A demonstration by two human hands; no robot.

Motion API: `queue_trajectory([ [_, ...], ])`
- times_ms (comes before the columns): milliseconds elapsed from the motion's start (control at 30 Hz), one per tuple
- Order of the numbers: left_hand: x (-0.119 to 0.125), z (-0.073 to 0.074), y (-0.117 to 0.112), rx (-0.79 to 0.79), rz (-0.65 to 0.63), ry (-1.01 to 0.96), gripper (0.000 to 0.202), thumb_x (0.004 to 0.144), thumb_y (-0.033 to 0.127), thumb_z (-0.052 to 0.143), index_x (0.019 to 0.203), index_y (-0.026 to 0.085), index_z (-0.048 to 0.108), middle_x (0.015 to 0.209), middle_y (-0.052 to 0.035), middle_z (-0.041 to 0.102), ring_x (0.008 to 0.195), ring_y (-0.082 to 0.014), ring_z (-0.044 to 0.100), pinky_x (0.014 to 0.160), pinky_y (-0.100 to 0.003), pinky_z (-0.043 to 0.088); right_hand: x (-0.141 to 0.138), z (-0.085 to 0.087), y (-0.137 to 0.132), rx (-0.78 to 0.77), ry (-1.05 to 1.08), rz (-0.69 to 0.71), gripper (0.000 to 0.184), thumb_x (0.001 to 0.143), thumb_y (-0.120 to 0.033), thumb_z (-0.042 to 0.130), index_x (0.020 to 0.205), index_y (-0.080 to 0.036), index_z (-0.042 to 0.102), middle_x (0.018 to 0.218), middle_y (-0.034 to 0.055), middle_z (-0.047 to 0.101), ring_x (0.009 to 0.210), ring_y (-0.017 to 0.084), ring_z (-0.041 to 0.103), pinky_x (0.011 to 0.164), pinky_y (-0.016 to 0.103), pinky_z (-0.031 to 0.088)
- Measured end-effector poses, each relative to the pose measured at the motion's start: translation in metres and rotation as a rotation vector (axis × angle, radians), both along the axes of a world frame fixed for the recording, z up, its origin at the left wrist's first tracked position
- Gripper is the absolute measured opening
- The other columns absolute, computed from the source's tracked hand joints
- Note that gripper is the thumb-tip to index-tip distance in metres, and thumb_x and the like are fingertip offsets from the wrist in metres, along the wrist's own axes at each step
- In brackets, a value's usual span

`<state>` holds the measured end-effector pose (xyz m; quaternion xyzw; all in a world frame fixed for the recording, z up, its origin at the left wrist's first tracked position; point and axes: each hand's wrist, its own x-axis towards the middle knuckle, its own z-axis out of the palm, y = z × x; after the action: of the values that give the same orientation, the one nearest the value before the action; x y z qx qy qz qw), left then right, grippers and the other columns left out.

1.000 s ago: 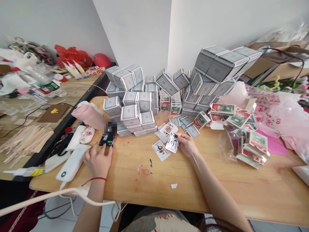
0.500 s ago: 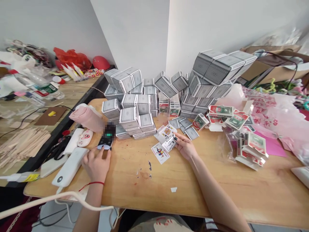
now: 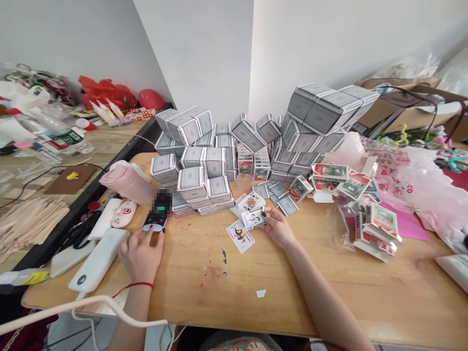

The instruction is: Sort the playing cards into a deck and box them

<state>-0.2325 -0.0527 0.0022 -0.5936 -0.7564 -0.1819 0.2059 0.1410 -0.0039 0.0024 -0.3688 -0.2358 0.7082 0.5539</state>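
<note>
My right hand [image 3: 277, 227] pinches a black-and-white joker playing card [image 3: 253, 219] between thumb and fingers, just above the table. Beneath and beside it lie a coloured joker card [image 3: 241, 237] and a face card [image 3: 252, 202], both face up. Several grey-backed cards [image 3: 280, 195] lie spread face down behind that hand. On the left, my left hand [image 3: 142, 253] rests with fingers stretched out, fingertips at the near edge of a dark phone [image 3: 157, 214]. The phone's screen is partly blurred.
Grey-patterned card blocks [image 3: 204, 165] are stacked along the back of the table [image 3: 234, 302]. Red-green card boxes [image 3: 380, 224] and pink-white plastic bags [image 3: 398, 170] lie on the right. A white power bank [image 3: 98, 263], its cable [image 3: 109, 304] and a rolled pink cloth [image 3: 126, 181] are on the left.
The joker card in my right hand has turned from steeply tilted to nearly level. My left hand stays by the phone, and the camera view has shifted slightly.
</note>
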Motion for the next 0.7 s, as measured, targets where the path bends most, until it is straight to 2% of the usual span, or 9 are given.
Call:
queue_trajectory([
  [167, 0.0003, 0.0012, 0.0007, -0.014, -0.004, -0.039, 0.029, 0.074, 0.035, 0.054, 0.094, 0.018, 0.066, 0.113, -0.0119, 0.053, 0.101, -0.0286, 0.044, 0.087, -0.043, 0.032, -0.0002, 0.0036, -0.0006, 0.039, -0.026, 0.026, 0.039, 0.063, -0.026, 0.071, 0.100, -0.026, 0.058, 0.092, 0.0016, 0.064, 0.076, 0.016, 0.061, 0.068, 0.033, 0.052],
  [467, 0.0031, 0.0056, 0.0016, -0.011, -0.008, -0.047, 0.031, 0.075, 0.037, 0.052, 0.091, 0.016, 0.067, 0.111, -0.0128, 0.055, 0.098, -0.0276, 0.047, 0.086, -0.041, 0.033, 0.0008, -0.0048, 0.0026, 0.040, -0.046, -0.079, 0.024, 0.065, -0.031, 0.070, 0.086, -0.022, 0.062, 0.080, 0.0019, 0.065, 0.073, 0.017, 0.060, 0.067, 0.033, 0.051],
  [700, 0.0010, 0.0027, 0.0026, -0.008, -0.029, -0.062, 0.029, 0.075, 0.036, 0.053, 0.092, 0.016, 0.066, 0.111, -0.0131, 0.055, 0.102, -0.0279, 0.046, 0.090, -0.042, 0.032, 0.0011, -0.0028, 0.0025, 0.053, -0.049, -0.087, 0.024, 0.063, -0.033, 0.071, 0.081, -0.021, 0.061, 0.080, 0.0038, 0.065, 0.074, 0.019, 0.061, 0.066, 0.034, 0.051],
])
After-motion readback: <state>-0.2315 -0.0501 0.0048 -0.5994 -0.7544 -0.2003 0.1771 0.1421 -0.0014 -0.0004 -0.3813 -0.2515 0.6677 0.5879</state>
